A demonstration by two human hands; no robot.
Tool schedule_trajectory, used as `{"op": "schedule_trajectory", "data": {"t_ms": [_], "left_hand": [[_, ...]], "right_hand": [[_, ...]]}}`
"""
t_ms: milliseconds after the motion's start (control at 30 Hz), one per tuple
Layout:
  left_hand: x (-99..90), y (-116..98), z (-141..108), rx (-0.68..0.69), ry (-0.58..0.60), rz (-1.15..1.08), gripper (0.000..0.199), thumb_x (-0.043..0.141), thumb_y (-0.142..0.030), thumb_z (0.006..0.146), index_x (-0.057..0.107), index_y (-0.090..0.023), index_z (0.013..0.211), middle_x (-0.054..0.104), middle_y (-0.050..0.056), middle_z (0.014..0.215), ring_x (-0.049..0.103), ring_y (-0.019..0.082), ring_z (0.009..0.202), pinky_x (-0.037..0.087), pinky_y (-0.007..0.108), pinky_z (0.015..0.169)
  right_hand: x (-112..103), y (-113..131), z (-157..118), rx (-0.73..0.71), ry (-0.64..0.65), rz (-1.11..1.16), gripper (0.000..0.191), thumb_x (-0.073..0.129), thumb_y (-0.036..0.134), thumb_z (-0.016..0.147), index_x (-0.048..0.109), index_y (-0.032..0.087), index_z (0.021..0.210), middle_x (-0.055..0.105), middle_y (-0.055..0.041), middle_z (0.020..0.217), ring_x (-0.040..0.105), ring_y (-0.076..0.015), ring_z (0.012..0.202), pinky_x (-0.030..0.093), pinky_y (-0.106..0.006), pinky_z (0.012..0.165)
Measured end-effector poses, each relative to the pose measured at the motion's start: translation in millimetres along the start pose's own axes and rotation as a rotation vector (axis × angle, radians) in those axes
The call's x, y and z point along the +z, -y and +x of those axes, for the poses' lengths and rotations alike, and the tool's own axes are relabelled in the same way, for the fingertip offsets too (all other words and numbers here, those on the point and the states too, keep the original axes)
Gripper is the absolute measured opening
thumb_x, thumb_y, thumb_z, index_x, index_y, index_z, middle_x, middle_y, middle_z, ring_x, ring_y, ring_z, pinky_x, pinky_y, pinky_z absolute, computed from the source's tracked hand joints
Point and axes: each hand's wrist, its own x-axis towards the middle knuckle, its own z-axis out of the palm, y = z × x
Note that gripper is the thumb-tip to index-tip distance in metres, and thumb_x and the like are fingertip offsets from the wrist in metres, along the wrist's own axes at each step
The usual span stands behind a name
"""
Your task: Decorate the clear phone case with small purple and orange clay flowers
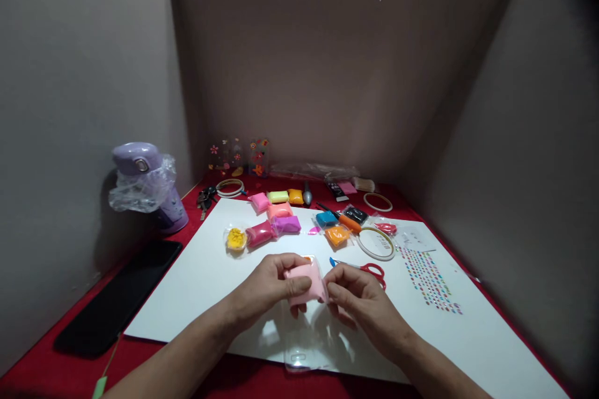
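A light pink clay packet (306, 280) is held up over the white board (210, 299). My left hand (281, 280) grips its left part, thumb across the front. The fingers of my right hand (350, 296) pinch the packet's right edge. Under my hands lies a clear plastic case (306, 355). Red-handled scissors (374, 271) are partly hidden behind my right hand. Beyond my hands are several colored clay packets, among them a purple one (286, 224), a dark pink one (259, 234) and an orange one (337, 235), with yellow clay (236, 239) at their left.
On the left stand a purple bottle (171, 209) wrapped in plastic and a black phone (121, 296). Gem stickers (430, 280) and a white hoop (377, 255) lie on the right. Keys (204, 201), more hoops and cotton swabs (364, 184) are at the back, near the walls.
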Motion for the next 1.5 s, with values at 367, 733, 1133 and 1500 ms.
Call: {"op": "schedule_trajectory", "data": {"t_ms": [367, 733, 1133, 1500], "left_hand": [[1.2, -1.8, 0.4, 0.007, -0.022, 0.036, 0.039, 0.070, -0.042, 0.072, 0.062, -0.009, 0.090, 0.065, 0.007, 0.073, 0.055, 0.011, 0.053, 0.046, 0.022, 0.050], [1.3, -2.6, 0.4, 0.006, -0.033, 0.047, 0.040, 0.071, -0.041, 0.071, 0.062, -0.009, 0.093, 0.065, 0.007, 0.073, 0.056, 0.011, 0.055, 0.046, 0.022, 0.050], [0.5, -0.8, 1.0, 0.020, -0.050, 0.075, 0.038, 0.070, -0.041, 0.072, 0.063, -0.009, 0.092, 0.063, 0.006, 0.072, 0.055, 0.011, 0.055, 0.046, 0.022, 0.049], [0.5, -1.0, 0.1, 0.025, -0.036, 0.081, 0.037, 0.070, -0.041, 0.072, 0.063, -0.009, 0.090, 0.064, 0.007, 0.074, 0.056, 0.012, 0.057, 0.046, 0.021, 0.049]], "right_hand": [[-1.3, 0.4, 0.8, -0.029, 0.004, -0.043, 0.025, 0.063, 0.038, 0.086, 0.058, 0.015, 0.077, 0.056, 0.0025, 0.058, 0.040, -0.0043, 0.045, 0.029, -0.019, 0.045], [-0.2, 4.2, -0.8, -0.016, -0.007, -0.084, 0.027, 0.062, 0.039, 0.086, 0.062, 0.014, 0.076, 0.062, -0.0002, 0.057, 0.043, -0.0048, 0.044, 0.031, -0.019, 0.046], [1.4, 7.9, -2.1, -0.018, -0.028, -0.089, 0.024, 0.065, 0.036, 0.084, 0.063, 0.014, 0.076, 0.066, -0.0019, 0.067, 0.047, -0.0047, 0.044, 0.033, -0.018, 0.045], [2.3, 9.6, -1.7, -0.001, -0.027, -0.087, 0.024, 0.065, 0.037, 0.083, 0.062, 0.014, 0.075, 0.065, -0.0011, 0.062, 0.046, -0.0047, 0.043, 0.032, -0.019, 0.045]]}}
